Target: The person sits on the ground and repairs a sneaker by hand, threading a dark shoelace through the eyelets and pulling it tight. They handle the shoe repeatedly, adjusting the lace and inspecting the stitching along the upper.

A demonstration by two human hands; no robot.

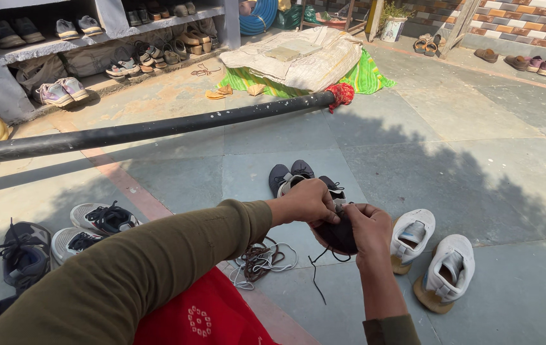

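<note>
Closest in, a green sleeve and a fold of red cloth fill the bottom of the view. Just beyond them both hands meet over a dark shoe held up off the floor. The left hand has its grip closed on the top of the shoe, fingers pinched at what looks like the lace area; the right hand is wrapped around the shoe's side and underside, closed firmly on it. A thin dark lace dangles loose below the shoe, so the lacing looks only partly done, to my eye; how many eyelets are threaded I cannot tell, as the hands cover them.

On the floor beneath lies a tangle of loose laces, brown and white, not in any shoe. To the right stand a pair of white shoes with no laces that I can see. To the left sit grey-and-white sneakers and a dark sneaker, these laced.

Just past the hands rests another dark pair. Further off a black pipe crosses the view, and beyond it a covered heap and shelves of footwear.
</note>
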